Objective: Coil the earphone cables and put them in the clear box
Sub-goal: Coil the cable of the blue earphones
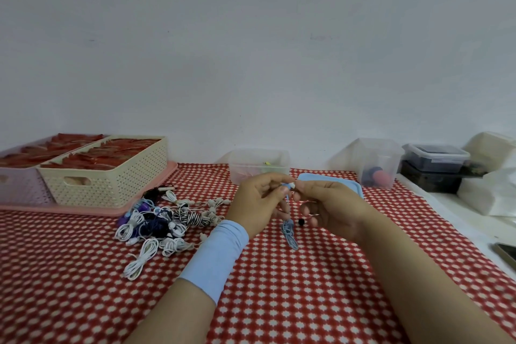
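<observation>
My left hand and right hand both pinch the blue earphone cable, which hangs down between them. The clear box sits just behind my left hand.

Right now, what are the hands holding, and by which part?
The left hand and right hand both pinch the light blue earphone at its earbud end; its bundled cable hangs below.
</observation>
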`<state>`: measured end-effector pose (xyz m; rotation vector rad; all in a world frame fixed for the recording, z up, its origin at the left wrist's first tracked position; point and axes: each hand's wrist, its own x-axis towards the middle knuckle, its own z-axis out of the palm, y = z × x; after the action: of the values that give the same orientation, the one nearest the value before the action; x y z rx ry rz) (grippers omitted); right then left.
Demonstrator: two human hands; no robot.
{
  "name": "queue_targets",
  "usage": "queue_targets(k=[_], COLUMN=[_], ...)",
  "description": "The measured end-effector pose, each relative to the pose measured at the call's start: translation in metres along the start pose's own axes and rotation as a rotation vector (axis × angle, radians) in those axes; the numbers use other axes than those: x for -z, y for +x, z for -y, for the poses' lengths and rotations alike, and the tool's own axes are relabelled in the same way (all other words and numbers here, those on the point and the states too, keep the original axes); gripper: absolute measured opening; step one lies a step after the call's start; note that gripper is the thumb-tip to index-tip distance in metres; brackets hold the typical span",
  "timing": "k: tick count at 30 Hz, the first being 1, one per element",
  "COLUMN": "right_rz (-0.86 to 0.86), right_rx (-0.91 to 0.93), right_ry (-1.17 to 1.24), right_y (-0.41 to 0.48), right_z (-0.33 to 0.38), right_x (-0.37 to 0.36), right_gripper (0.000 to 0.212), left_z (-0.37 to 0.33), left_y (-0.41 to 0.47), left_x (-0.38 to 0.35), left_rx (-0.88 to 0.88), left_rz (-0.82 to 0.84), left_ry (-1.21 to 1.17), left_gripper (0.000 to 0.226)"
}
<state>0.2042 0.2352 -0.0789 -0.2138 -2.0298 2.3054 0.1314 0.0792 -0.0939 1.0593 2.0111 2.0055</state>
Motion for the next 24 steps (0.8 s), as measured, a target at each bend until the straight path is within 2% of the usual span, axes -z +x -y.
queue_targets(k=[4,8,10,24], right_rz=[0.017,0.020,0.018,0.016], right_rx=[-0.036,-0.072,-0.067,-0.153], right_ry=[0.009,0.028,0.026,-0.081], right_y=[-0.0029,-0.0045,-0.0049,-0.0064], right_z=[0.0037,0.0046,0.0049,0.0056], right_x=[0.0004,0.0013,0.0022,0.0017], right_gripper=[0.028,0.022,0.016,0.013], left_z=[0.0009,-0.0007,-0.0008,0.0036], left_y=[-0.0001,-0.0003,0.0006,-0.0008], left_x=[0.0014,0.0004,0.0005,0.0071], left_rx=[0.000,0.016,0.046,0.067], left_rz=[0.032,0.064,0.053,0.110], left_ry=[-0.012,-0.025,-0.045,-0.091], left_gripper=[0.021,0.023,0.017,0.014])
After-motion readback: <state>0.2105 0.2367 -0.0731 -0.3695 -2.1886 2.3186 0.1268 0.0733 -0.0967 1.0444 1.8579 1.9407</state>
